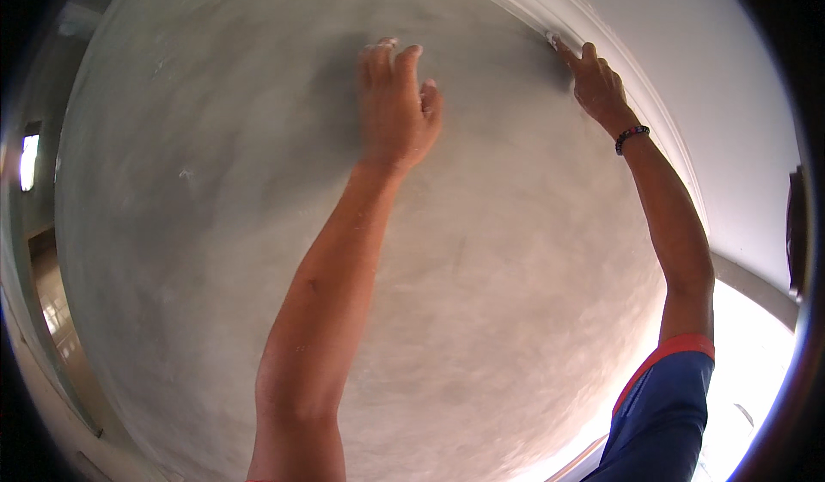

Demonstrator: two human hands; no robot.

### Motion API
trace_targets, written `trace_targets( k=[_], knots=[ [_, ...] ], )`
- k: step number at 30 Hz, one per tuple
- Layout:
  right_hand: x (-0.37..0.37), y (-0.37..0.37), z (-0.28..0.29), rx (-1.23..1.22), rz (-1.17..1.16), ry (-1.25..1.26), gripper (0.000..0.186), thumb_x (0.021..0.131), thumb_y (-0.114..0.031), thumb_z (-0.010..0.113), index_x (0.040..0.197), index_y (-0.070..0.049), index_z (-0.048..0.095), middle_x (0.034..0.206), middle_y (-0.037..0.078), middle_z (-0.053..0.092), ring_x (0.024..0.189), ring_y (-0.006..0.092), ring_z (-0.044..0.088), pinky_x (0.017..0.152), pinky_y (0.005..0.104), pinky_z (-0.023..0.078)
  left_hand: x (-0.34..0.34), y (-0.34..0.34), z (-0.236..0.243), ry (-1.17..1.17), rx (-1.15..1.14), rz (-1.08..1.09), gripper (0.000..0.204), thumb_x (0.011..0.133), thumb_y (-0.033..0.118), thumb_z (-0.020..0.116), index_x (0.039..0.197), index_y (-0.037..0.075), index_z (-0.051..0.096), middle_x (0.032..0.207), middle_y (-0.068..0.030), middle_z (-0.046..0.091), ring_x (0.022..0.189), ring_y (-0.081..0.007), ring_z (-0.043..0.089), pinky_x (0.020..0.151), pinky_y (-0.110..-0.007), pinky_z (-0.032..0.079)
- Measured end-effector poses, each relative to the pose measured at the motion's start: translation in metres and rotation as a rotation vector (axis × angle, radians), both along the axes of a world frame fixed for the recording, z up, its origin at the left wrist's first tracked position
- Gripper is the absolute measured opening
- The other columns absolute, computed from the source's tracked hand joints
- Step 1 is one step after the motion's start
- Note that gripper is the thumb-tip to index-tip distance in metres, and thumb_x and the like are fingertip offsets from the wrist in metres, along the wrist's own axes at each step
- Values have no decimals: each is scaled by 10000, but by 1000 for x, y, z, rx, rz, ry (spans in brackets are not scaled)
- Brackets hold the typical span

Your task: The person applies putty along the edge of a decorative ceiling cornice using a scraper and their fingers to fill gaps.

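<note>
My left hand (395, 108) is raised against a grey plastered wall (481, 250), palm toward it. Its fingers are apart and slightly bent, and white residue marks the tips. Higher up on the right, my right hand (599, 87) reaches to the white moulding (640, 87) where wall and ceiling meet. One finger stretches out to the moulding's lower edge, with a small white smear of paste (552, 39) at its tip. The other fingers are partly bent, and I see no tool in them. A dark beaded bracelet (632, 138) circles my right wrist.
A white ceiling (722, 95) spreads beyond the moulding. Bright light comes through an opening (748, 370) at the lower right. A dark object (796, 233) hangs at the far right rim. On the left, past the wall's edge, lies a passage with a small bright window (29, 162).
</note>
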State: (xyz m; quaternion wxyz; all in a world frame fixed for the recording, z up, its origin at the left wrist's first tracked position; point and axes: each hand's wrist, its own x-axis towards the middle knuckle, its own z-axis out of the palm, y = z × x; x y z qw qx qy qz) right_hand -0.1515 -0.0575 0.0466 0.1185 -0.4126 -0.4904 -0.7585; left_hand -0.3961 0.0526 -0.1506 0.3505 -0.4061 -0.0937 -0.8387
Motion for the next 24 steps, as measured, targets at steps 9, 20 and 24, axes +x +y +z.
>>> trace_targets(
  k=[9,20,24],
  knots=[
    [85,-23,-11,0,-9,94,759,824,39,515,1458,-335,329,1075,160,472,887,343,616,709,430,582,-2,-3,-4,14,-47,54,412,839,105,606,1237,52,511,1303,-206,465,1254,-378,403,1030,-504,335],
    [172,-7,-25,14,15,123,832,786,72,543,1463,-357,319,1045,155,473,815,319,622,622,417,573,-40,17,-22,89,-142,248,412,888,169,582,1280,59,519,1333,-178,459,1282,-345,396,1059,-485,315],
    [164,-6,-26,33,31,148,850,783,73,548,1458,-385,311,1041,139,480,815,311,615,630,411,564,-77,24,-23,69,-170,316,404,899,191,578,1280,64,526,1345,-166,460,1292,-335,392,1064,-473,314]
  ],
)
